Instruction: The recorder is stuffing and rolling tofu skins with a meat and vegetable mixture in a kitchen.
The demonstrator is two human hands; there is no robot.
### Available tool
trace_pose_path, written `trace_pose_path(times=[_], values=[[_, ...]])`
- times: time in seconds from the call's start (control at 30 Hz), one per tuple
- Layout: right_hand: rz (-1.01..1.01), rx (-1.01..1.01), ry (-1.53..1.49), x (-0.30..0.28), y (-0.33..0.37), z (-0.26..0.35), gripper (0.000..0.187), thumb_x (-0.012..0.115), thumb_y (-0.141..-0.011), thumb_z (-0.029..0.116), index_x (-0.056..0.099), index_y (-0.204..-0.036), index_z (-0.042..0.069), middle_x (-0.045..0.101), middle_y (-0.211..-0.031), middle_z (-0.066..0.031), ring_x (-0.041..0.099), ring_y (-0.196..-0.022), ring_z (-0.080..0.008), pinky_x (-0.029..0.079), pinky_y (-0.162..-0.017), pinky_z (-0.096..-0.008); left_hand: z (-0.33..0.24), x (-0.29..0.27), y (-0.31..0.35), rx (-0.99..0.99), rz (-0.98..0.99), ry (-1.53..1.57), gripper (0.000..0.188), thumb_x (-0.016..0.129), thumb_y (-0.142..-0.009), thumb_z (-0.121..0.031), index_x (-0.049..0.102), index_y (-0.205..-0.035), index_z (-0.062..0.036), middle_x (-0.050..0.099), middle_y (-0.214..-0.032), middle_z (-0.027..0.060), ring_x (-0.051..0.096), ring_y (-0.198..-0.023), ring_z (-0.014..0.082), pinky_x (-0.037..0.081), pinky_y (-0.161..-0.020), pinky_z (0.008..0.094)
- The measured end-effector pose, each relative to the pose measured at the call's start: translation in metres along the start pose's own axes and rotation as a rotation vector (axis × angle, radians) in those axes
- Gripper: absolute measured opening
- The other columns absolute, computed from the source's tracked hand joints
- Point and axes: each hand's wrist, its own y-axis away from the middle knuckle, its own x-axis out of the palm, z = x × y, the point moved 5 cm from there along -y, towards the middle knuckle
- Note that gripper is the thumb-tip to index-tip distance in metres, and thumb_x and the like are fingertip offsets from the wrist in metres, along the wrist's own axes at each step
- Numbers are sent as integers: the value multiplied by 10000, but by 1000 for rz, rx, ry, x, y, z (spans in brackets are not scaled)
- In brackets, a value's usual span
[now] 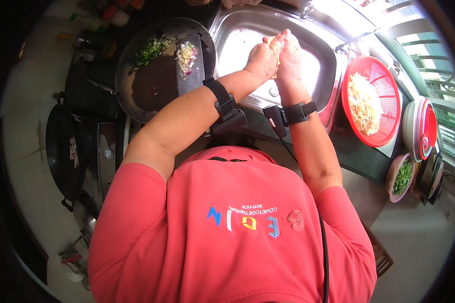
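Where the steel sink (pixel 324 83) spreads across the top centre, the left hand (pixel 263 56) and right hand (pixel 290 58) press together inside its rim, clasping a pale clump (pixel 277 68) between them; shiny basin shows on both sides, its rounded right wall apart from the right hand; a dark desk (pixel 353 157) borders the sink toward the lower right; at upper left, a round, flat board (pixel 151 91) bears chopped greens (pixel 153 51) and a broad metal blade (pixel 191 83) topped with white-and-purple bits (pixel 187 56); at right, a red perforated basket (pixel 389 81) holds stringy, pale shreds (pixel 365 106); below it, a bowl (pixel 391 177) contains green leaves (pixel 403 178); at far left, a black wok (pixel 59 151) holds pinkish pieces (pixel 73 151).
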Motion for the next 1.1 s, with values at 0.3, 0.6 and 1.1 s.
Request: trace_pose_path(times=[0.3, 0.6, 1.1], values=[[-40, -66, -3, -11, 0, -11, 300, 386, -985, 297, 505, -917, 30, 590, -829, -111, 583, -773, -194, 472, -732, -317, 1, 9, -2, -291, 31, -41, 478, 418, -945, -517, 621, -1105, -116, 636, -832, 134, 615, -689, 223, 497, -629, 316], [72, 449, -491, -40, -13, -31, 504, 429, -962, 446, 496, -1254, 40, 572, -1145, -128, 548, -1035, -227, 423, -914, -340, 10, -18, -36, -376, 243, 341, 593, 452, -901, -596, 613, -1031, -40, 632, -789, 40, 598, -623, 121, 463, -486, 268], [367, 276, 481, -83, 52, -97, 442, 578, -858, 321, 600, -1171, 10, 634, -1088, -182, 596, -980, -277, 442, -871, -343, 45, -226, 35, -356, -12, -30, 468, 527, -912, -463, 604, -1010, -13, 658, -906, 86, 636, -848, 188, 486, -730, 304]])
